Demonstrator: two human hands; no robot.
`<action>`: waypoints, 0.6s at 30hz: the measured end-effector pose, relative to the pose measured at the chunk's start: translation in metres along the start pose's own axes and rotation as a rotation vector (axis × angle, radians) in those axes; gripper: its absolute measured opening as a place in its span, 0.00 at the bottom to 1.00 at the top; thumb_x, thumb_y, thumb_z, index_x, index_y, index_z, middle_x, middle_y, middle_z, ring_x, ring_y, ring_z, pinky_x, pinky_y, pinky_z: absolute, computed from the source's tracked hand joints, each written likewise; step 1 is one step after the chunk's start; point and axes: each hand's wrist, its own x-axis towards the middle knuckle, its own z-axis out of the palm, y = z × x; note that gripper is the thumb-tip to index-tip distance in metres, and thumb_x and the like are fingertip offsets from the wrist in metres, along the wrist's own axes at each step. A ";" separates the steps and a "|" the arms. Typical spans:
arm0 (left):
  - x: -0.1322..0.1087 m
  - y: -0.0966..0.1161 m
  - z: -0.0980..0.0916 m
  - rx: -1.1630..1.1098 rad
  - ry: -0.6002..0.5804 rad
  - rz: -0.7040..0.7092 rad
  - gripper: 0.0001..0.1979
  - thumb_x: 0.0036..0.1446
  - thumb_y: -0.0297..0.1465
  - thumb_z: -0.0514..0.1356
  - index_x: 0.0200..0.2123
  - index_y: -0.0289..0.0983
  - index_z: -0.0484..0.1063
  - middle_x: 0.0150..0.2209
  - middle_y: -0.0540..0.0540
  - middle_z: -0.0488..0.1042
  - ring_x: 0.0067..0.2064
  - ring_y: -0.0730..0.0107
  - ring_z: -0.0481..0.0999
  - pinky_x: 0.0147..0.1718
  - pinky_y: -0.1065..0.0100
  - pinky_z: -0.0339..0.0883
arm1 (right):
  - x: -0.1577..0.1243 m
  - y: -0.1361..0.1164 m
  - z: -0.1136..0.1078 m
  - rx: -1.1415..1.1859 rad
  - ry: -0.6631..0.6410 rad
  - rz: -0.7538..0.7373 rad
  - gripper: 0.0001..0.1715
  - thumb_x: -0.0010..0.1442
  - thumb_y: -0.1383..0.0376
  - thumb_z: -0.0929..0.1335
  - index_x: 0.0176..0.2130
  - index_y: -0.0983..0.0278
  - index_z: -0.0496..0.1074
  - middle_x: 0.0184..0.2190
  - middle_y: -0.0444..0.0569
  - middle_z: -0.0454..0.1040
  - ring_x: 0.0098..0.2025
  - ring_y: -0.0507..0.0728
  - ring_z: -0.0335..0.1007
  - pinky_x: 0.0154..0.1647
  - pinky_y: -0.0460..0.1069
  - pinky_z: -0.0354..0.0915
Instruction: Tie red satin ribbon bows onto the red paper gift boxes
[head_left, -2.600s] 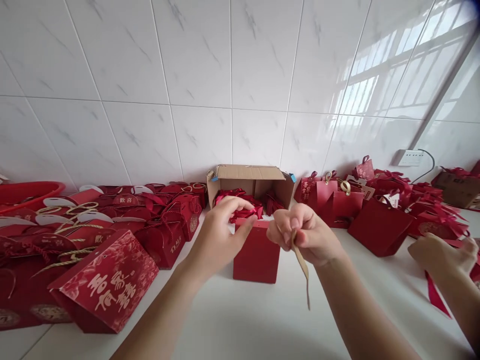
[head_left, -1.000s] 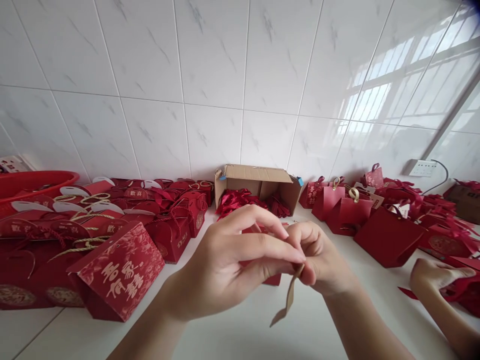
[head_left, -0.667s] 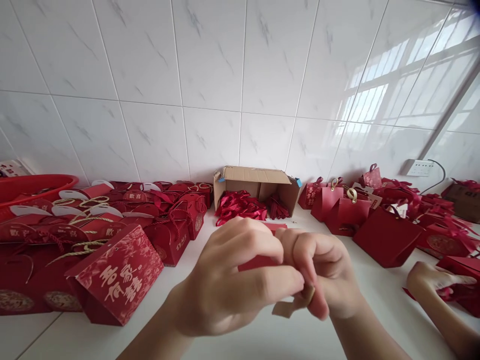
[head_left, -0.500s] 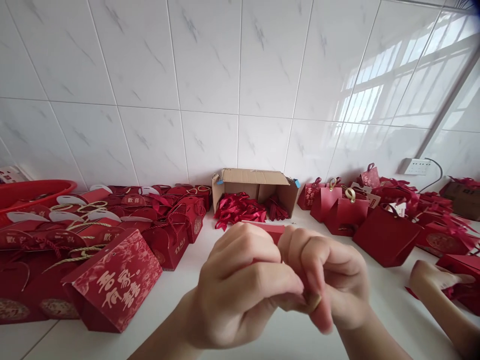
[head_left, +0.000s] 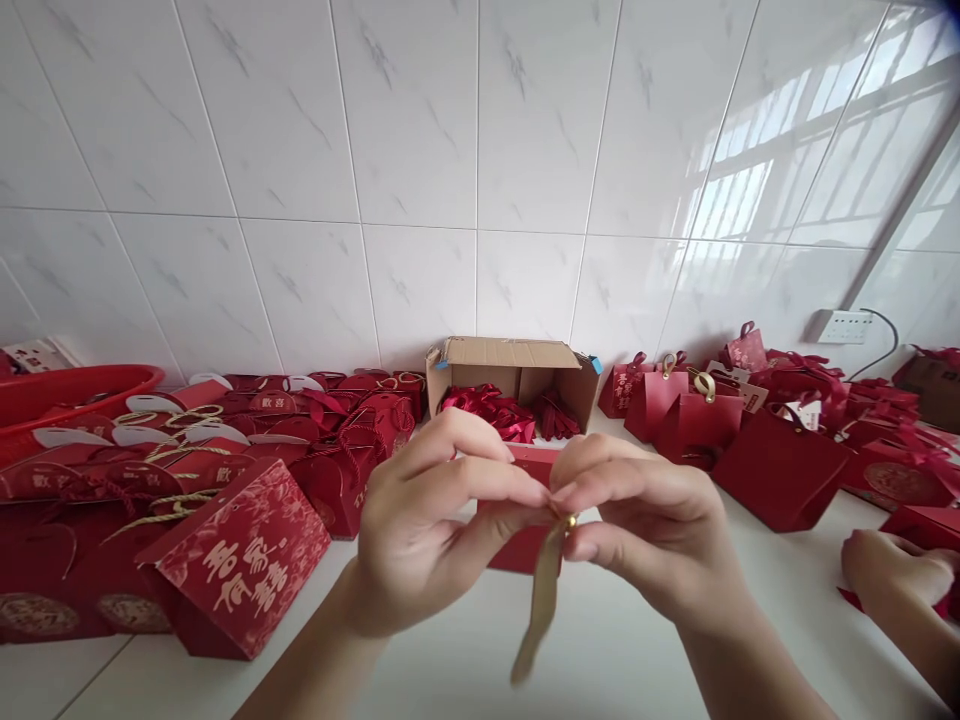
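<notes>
My left hand (head_left: 427, 530) and my right hand (head_left: 645, 530) meet fingertip to fingertip above the white counter. Both pinch the top end of a gold ribbon strip (head_left: 540, 600), which hangs down between them, blurred. Right behind my fingers stands a small plain red gift box (head_left: 525, 500), partly hidden by them. Behind that box an open cardboard carton (head_left: 517, 365) lies on its side with red ribbon bows (head_left: 495, 410) spilling out.
Many red gift boxes with gold rope handles (head_left: 172, 460) crowd the left. A printed red box (head_left: 240, 560) lies tilted at front left. More red boxes (head_left: 765, 450) stand on the right. Another person's hand (head_left: 892, 570) works at the right edge. A tiled wall backs the counter.
My hands came together from apart, bunched the gold ribbon between the fingers, then let it hang straight down again. The other person's hand shifted slightly at the right.
</notes>
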 end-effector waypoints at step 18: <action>-0.042 -0.089 0.009 0.171 -0.388 -1.104 0.22 0.40 0.48 0.65 0.33 0.39 0.70 0.41 0.43 0.74 0.46 0.51 0.73 0.39 0.61 0.67 | -0.002 -0.019 -0.052 0.076 0.136 0.020 0.02 0.55 0.64 0.70 0.32 0.60 0.74 0.24 0.45 0.65 0.27 0.53 0.60 0.23 0.49 0.58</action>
